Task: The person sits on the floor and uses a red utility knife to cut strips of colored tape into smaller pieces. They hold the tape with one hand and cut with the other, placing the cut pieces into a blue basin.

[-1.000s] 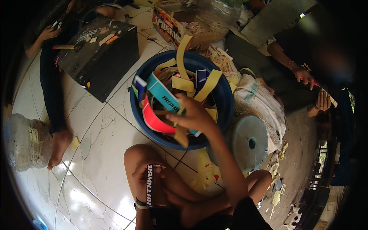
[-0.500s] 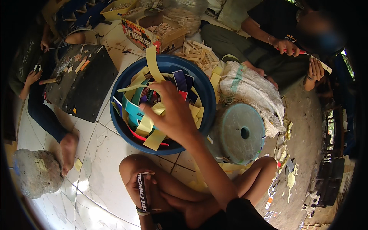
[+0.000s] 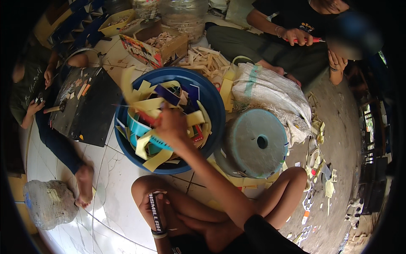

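Observation:
A round blue basin (image 3: 120,146) stands before my crossed legs, heaped with curled pale yellow strips (image 3: 158,158) and pieces in teal, dark blue and red. Deep in this heap is my right hand (image 3: 171,127), its fingers drawn together on a red strip (image 3: 146,117) that is blurred by motion. One yellow strip (image 3: 127,86) sticks up in a smear at the basin's far left. Resting on my left knee, my left hand (image 3: 147,203) is closed around a black strip (image 3: 154,211) with white lettering; its fingers are partly hidden.
Right of the basin sits a grey-green drum-shaped block (image 3: 241,144), with a white sack (image 3: 270,86) behind. A printed carton (image 3: 141,51) and wood sticks (image 3: 207,61) lie beyond. Two people sit nearby, one by a black board (image 3: 93,110), another holding a red-handled tool (image 3: 302,41).
My right hand has gone from spread fingers above the heap to closing on a red strip within it. The strips have shifted. My left hand keeps its place; the view has turned slightly.

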The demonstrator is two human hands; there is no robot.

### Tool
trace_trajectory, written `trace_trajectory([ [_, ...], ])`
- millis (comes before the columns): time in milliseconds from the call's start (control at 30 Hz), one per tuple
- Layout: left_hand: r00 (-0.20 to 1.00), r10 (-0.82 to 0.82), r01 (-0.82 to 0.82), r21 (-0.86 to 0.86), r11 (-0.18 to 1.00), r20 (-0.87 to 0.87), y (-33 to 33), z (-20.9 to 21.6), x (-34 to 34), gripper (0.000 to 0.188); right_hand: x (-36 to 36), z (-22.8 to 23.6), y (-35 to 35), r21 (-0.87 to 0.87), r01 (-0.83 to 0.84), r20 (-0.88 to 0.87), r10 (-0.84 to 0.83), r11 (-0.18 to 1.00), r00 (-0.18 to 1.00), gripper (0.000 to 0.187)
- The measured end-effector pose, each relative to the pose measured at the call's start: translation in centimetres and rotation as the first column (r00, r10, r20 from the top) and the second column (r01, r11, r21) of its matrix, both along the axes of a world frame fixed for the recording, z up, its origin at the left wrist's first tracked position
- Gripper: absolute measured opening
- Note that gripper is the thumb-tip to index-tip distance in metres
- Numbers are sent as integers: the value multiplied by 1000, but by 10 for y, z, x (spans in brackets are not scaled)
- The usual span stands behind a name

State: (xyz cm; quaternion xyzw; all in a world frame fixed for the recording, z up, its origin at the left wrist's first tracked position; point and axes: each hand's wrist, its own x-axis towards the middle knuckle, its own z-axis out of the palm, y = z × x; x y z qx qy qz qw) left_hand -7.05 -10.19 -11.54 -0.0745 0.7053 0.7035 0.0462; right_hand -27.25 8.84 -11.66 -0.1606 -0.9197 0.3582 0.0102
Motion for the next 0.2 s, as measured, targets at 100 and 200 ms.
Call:
trace_trajectory([
  [100,999,32,-32,-19,999,4,2,0,0,21,16,20,-35,62,-76,-206,87,995,975,36],
  [200,999,49,-49,-39,998,0,-3,0,1,22,14,31,-38,63,-90,-142,98,994,985,49],
])
